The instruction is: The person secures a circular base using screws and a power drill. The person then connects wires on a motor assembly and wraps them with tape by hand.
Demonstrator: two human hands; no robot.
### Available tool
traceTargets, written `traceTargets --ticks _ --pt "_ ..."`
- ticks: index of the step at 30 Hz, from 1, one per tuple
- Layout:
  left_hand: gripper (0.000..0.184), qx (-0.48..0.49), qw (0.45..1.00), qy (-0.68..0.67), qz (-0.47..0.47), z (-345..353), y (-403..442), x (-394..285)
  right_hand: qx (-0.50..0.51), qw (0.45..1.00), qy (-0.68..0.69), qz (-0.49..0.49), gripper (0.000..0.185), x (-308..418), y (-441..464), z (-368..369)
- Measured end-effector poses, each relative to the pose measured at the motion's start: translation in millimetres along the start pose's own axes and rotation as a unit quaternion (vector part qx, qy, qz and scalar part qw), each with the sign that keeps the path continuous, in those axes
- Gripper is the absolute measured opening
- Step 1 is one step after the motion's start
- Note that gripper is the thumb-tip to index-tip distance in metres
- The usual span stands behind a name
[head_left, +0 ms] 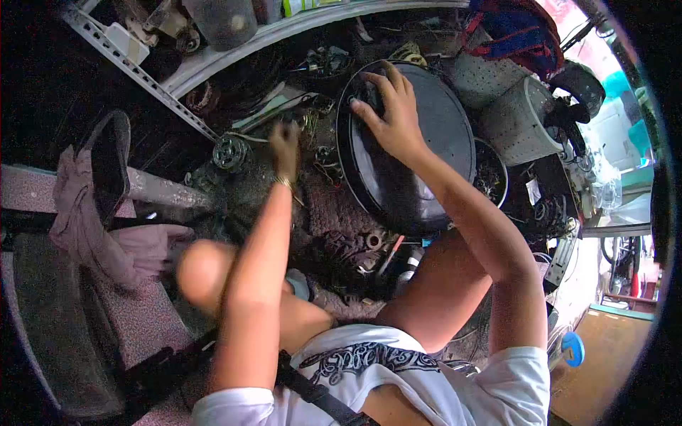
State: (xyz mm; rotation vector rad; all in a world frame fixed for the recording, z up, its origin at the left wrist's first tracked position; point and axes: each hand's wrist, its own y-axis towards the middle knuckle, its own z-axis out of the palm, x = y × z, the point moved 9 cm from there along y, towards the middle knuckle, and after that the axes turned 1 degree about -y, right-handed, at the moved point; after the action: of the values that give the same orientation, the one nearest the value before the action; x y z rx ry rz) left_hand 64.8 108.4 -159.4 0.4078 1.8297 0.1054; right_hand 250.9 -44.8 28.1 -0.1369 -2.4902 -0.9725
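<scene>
A large round black tub point(451, 106) stands tilted in front of me, its flat dark face turned partly up. My right hand point(392, 117) is on its upper left part, fingers bent toward the rim and thumb out at the side, gripping it. To the left of the tub, my left hand point(285, 150) is raised over the cluttered floor, apart from the tub. Motion smears its fingers, so whether it holds anything is unclear. A round metal part point(231, 153) lies to the left of that hand.
Perforated light-coloured drums point(522, 124) stand to the right of the tub. A metal shelf point(284, 28) spans the back. Pinkish cloth point(117, 245) hangs at the left by a speckled bench point(142, 319). A ring-shaped part point(374, 241) and dark scraps lie between my knees.
</scene>
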Motion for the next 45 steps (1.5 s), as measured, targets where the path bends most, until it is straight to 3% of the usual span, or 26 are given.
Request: traceTargets --ticks 4,10,17,19,20,21,23,26,27,28,31,33,36,38,45 --pt "0.029 0.101 0.98 -0.03 -0.17 69.2 -103.5 113.9 0.001 1.0 -0.027 -0.001 0.052 2.4 -0.5 4.2" --pt "0.031 0.145 0.951 -0.068 -0.265 101.0 -147.7 146.3 -0.01 0.999 -0.037 -0.014 0.048 13.0 -7.2 -3.1" --pt "0.033 0.017 0.976 -0.178 -0.125 40.2 -10.5 46.6 -0.047 0.997 0.032 0.048 0.052 9.6 -8.8 -4.7" --pt "0.034 0.014 0.966 -0.244 -0.086 26.8 15.9 -7.7 -0.057 0.996 0.063 0.033 0.056 16.8 -12.0 -3.9" --pt "0.041 0.07 0.953 -0.24 -0.174 8.9 -8.1 -107.2 -0.05 0.995 0.077 0.034 0.057 21.7 -12.7 -2.7" --pt "0.041 0.071 0.953 -0.242 -0.167 1.7 -15.9 -126.3 -0.044 0.994 0.091 0.035 0.058 25.2 -13.0 -1.6" --pt "0.049 0.228 0.968 -0.071 0.08 14.0 -29.2 -184.5 -0.043 0.99 0.13 0.035 0.06 26.9 -12.2 -3.9" --pt "0.052 0.198 0.97 -0.076 0.118 5.5 -40.8 -184.7 0.062 0.976 0.206 0.036 0.048 20.6 -7.2 -5.0" --pt "0.052 0.205 0.968 -0.079 0.121 7.2 -42.1 -186.4 0.031 0.978 0.204 0.033 0.037 6.0 -3.0 -23.8" --pt "0.049 0.201 0.968 -0.107 0.104 6.9 -43.1 -185.5 0.062 0.957 0.227 0.167 0.03 -35.4 -5.3 -26.5" --pt "0.046 0.186 0.971 -0.114 0.1 2.9 -47.6 -188.9 -0.011 0.976 0.078 0.201 0.024 -111.8 -8.5 -92.0" --pt "0.045 0.186 0.972 -0.099 0.105 2.9 -51.5 -186.3 -0.008 0.971 0.104 0.216 0.023 -183.4 -28.0 -89.2" --pt "0.045 0.181 0.971 -0.128 0.092 5.3 -57.1 -170.2 0.059 0.963 0.042 0.261 0.023 -181.0 -38.0 -86.4" --pt "0.045 0.174 0.97 -0.15 0.081 2.7 -61.6 -169.1 0.064 0.982 0.006 0.175 0.023 -160.6 -28.6 -81.4" --pt "0.04 0.15 0.978 -0.106 0.1 -9.5 -69.6 -174.7 0.081 0.978 -0.031 0.19 0.024 -144.4 -17.1 -66.7"
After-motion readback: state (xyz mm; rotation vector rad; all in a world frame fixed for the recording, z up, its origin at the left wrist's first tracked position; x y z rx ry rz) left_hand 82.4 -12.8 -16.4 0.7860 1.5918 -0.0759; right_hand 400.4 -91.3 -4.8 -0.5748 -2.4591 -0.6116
